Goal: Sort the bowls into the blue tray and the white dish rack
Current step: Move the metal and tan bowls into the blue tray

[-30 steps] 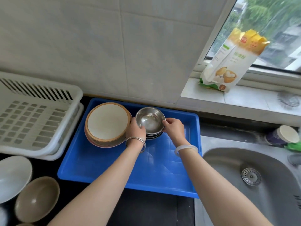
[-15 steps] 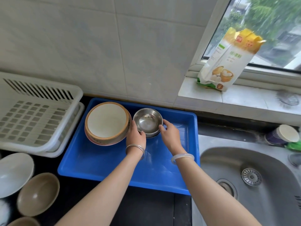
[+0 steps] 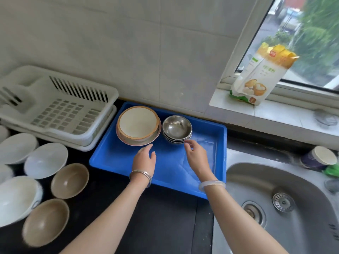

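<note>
Both hands, left hand [image 3: 145, 158] and right hand [image 3: 196, 154], hover open over the blue tray [image 3: 183, 173]; the stacked steel bowls [image 3: 177, 129] look light, probably slippery, best gripped by the rims.

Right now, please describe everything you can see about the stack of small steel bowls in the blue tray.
The stack of small shiny steel bowls holds about four nested bowls, upright, with the top one empty and reflective. It stands on the floor of the blue plastic tray, near the back wall, just right of the tan-rimmed cream bowl stack. The right hand is open, with its fingertips close to the stack's lower rim; contact is unclear.
</note>
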The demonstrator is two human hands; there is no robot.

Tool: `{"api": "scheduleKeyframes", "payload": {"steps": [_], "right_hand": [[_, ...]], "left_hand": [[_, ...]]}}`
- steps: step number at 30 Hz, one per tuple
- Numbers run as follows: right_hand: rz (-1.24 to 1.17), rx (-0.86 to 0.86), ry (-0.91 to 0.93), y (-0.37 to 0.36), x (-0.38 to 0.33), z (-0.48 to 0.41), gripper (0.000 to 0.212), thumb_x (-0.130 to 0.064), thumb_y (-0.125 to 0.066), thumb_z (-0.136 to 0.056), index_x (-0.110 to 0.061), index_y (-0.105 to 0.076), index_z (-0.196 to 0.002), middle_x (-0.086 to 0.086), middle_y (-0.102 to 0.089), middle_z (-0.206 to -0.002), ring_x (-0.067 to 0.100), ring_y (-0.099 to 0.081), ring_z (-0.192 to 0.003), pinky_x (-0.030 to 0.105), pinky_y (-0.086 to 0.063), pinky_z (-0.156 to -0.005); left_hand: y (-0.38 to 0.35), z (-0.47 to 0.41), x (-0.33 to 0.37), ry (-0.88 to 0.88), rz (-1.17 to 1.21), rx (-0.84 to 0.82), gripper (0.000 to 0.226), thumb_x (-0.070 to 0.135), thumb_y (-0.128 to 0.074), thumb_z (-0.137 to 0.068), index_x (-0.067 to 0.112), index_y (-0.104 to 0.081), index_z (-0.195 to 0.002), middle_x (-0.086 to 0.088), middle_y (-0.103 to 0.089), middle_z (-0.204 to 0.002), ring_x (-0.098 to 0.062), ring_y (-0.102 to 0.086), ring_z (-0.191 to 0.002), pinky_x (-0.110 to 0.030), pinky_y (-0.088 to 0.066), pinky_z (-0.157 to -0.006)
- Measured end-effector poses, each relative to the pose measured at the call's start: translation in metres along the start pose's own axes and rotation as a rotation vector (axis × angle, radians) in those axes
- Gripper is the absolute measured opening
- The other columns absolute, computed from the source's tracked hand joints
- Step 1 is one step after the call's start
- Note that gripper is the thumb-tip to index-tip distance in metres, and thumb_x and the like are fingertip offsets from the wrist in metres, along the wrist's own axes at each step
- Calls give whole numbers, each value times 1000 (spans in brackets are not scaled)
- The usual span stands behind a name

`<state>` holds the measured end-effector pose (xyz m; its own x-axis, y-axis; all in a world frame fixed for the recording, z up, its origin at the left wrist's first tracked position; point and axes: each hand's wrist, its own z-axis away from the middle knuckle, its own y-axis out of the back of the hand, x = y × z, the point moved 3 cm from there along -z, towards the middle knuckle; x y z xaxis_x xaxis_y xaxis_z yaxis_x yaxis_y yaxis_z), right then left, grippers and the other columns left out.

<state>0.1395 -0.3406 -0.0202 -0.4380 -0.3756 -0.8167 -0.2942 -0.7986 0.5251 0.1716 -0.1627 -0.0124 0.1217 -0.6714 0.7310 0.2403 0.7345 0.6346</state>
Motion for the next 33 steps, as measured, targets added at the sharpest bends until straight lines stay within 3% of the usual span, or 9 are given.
{"api": "scheduleKeyframes", "payload": {"steps": [5,7,12,16,19,23,27,30,33], "right_hand": [[-55,-164,22,-62,-19,52,20,-25,-45,-95,-25,-64,-98,-7,-68,-82,21,-66,-83,20,-48,-61],[-45,-240,58,-88,-25,68,20,-23,-46,-94,-22,-66,-97,-7,-67,-78,19,-66,-81,24,-52,-69],[80,-499,95,-176,-41,112,23,-28,-44,-96,-22,-64,-104,-9,-65,-82,14,-64,-80,26,-49,-73],[241,-637,43,-233,-50,121,36,-33,-44,-96,-18,-54,-128,2,-65,-110,20,-63,-100,36,-51,-90],[295,-652,0,-264,-60,118,47,-35,-46,-95,-16,-43,-138,9,-62,-122,26,-63,-104,41,-53,-91],[226,-601,-116,-290,-72,109,43,-31,-49,-95,-15,-43,-135,5,-64,-99,14,-64,-74,26,-51,-60],[111,-558,-184,-301,-78,105,17,-16,-49,-95,-15,-49,-112,5,-57,-105,15,-62,-71,29,-58,-68],[38,-512,-206,-298,-81,108,28,-8,-48,-94,-15,-50,-122,4,-52,-114,13,-60,-74,28,-58,-71],[-3,-467,-181,-283,-83,116,18,-8,-48,-94,-16,-54,-108,6,-56,-113,13,-59,-81,29,-58,-72]], "left_hand": [[49,43,-55,70,-18,113,35,16,-47,-93,13,-53,-127,-7,-54,-133,-23,-49,-123,-32,-37,-100],[64,54,-74,79,-23,148,34,13,-49,-91,13,-56,-124,-7,-57,-129,-24,-52,-119,-32,-39,-99],[116,91,-147,214,-29,309,33,9,-52,-88,14,-58,-120,-6,-60,-123,-26,-56,-108,-34,-42,-91],[142,121,-200,351,-58,467,37,5,-58,-84,13,-58,-120,-6,-51,-132,-27,-46,-121,-35,-37,-101],[151,142,-232,446,-78,534,47,3,-62,-80,15,-55,-125,-9,-42,-139,-35,-42,-122,-41,-37,-103],[156,149,-260,544,132,535,59,-2,-59,-80,18,-45,-133,-13,-42,-137,-34,-50,-118,-41,-40,-98],[157,143,-275,633,311,480,59,5,-57,-85,18,-38,-139,-11,-51,-136,-33,-52,-120,-41,-40,-100],[158,140,-280,645,365,455,48,7,-54,-87,17,-46,-133,-10,-57,-131,-31,-52,-120,-40,-41,-100],[160,139,-284,634,383,434,43,8,-53,-88,18,-49,-130,-10,-58,-130,-29,-53,-120,-39,-42,-99]]}}
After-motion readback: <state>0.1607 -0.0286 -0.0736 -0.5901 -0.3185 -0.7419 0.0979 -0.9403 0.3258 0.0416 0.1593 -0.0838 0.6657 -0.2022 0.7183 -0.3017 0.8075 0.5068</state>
